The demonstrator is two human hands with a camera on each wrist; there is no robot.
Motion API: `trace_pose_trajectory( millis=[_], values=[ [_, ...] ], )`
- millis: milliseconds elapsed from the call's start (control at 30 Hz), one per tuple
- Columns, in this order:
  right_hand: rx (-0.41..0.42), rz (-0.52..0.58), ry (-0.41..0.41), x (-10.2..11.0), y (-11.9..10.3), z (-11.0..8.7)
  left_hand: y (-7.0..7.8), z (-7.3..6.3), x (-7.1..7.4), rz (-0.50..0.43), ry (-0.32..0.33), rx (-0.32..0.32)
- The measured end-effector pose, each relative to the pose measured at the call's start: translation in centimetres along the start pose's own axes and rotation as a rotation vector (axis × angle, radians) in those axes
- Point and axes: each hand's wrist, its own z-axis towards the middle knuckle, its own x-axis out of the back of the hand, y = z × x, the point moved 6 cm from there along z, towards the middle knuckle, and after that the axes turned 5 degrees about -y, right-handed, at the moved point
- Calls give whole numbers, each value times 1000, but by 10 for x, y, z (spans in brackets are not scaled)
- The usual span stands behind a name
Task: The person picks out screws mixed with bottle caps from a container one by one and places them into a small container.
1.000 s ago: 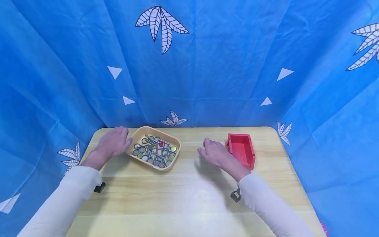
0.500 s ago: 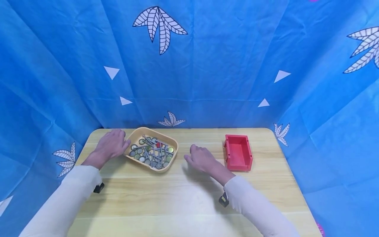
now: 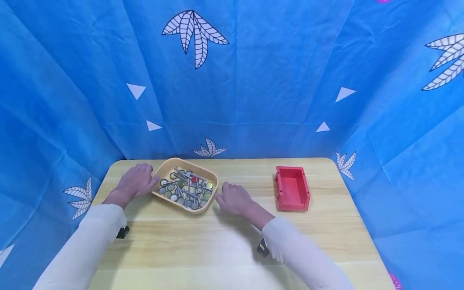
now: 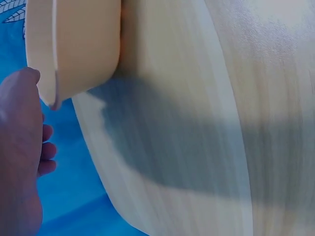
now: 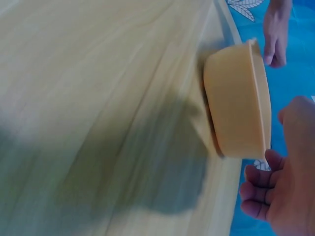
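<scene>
A tan plastic basin [image 3: 210,171] holds several long metal bolts or nails [image 3: 195,189], round silver and greenish discs [image 3: 171,187] and a small red piece [image 3: 194,179]. At its left side is my left hand [image 3: 134,181], thumb tip right at the rim in the left wrist view, the other fingers loosely bent. My right hand [image 3: 235,198] hovers just off the basin's right end, its fingers [image 5: 258,191] loosely curled with nothing between them. The right wrist view shows the basin's outer wall [image 5: 231,103] and my left hand beyond it.
A red open-front bin [image 3: 291,189] stands at the right of the light wooden table [image 3: 188,249]. Blue curtains [image 3: 272,80] with white leaf prints hang behind the table and along both sides.
My right hand has moved left and slightly toward me, from beside the red bin to the basin's right end. The left hand stays at the basin's left rim. The camera view has shifted slightly.
</scene>
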Motion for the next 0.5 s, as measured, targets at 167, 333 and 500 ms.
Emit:
trace_pose_trajectory(
  millis=[167, 333, 500],
  values=[
    [-39, 8, -10, -6, -10, 5, -3, 2, -6, 24, 4, 0],
    [-75, -22, 14, -9, -19, 9, -7, 2, -12, 30, -7, 16],
    [-123, -50, 26, -15, -22, 13, -9, 5, -18, 12, -25, 20]
  ],
)
